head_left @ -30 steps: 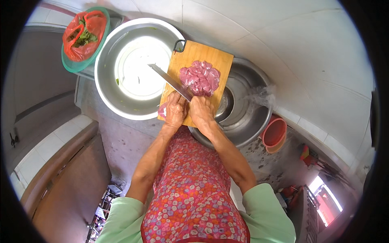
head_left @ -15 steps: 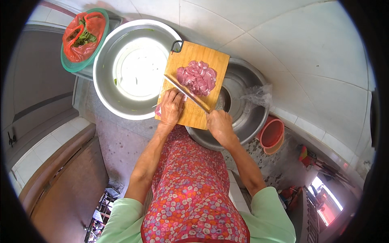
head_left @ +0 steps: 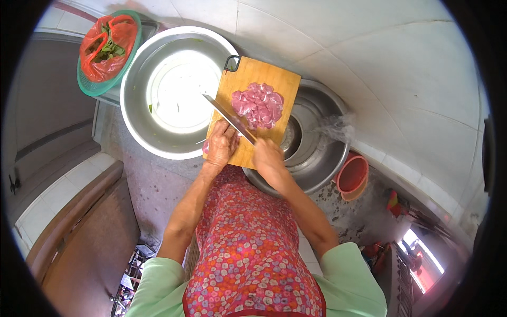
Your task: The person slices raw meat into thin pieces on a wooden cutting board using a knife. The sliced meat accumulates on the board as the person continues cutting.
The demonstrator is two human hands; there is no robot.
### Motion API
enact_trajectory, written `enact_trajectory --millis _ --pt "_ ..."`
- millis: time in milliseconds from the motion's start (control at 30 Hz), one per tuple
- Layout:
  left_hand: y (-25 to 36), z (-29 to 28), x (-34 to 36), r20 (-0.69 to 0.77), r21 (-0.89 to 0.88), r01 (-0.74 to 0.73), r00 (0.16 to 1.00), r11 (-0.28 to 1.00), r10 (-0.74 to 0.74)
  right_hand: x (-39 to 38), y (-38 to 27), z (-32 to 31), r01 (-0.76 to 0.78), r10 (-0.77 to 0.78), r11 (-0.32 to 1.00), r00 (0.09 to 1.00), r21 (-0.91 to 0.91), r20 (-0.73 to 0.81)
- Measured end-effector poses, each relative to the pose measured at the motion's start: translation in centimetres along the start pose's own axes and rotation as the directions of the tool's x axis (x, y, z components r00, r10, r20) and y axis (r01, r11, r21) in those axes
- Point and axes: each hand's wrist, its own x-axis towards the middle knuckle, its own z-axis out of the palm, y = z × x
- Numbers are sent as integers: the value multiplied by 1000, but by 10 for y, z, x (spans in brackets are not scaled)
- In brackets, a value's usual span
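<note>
The wooden board rests across two metal basins and carries a pile of sliced pink raw meat. My right hand is closed on the handle of a long knife, whose blade slants up and left below the pile, its tip past the board's left edge. At the board's lower left, my left hand is curled over a piece of meat, mostly hidden by the fingers, just beside the blade.
The left basin holds water and leaf bits; the right one has crumpled clear plastic. A green basket with a red bag of leaves stands top left, red containers lower right, tiled wall behind.
The knife and my right hand moved right and down, then back left, the tip now jutting past the board's edge again. My left hand stays on the meat at lower left.
</note>
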Motion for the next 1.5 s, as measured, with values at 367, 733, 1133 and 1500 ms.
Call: enact_trajectory --millis 367,733,1133,1500 --pt "8 1 -3 -40 81 48 998 996 -45 -42 43 22 -94 93 995 995 -33 -17" --pt "7 6 -6 -146 203 -72 984 976 103 -27 36 3 -44 44 998 999 33 1" --pt "2 3 -8 -23 159 -112 993 981 117 -59 33 0 -13 11 999 997 -38 -70" --pt "1 -3 -7 2 90 -47 999 995 47 -57 23 -10 -29 30 999 998 -19 58"
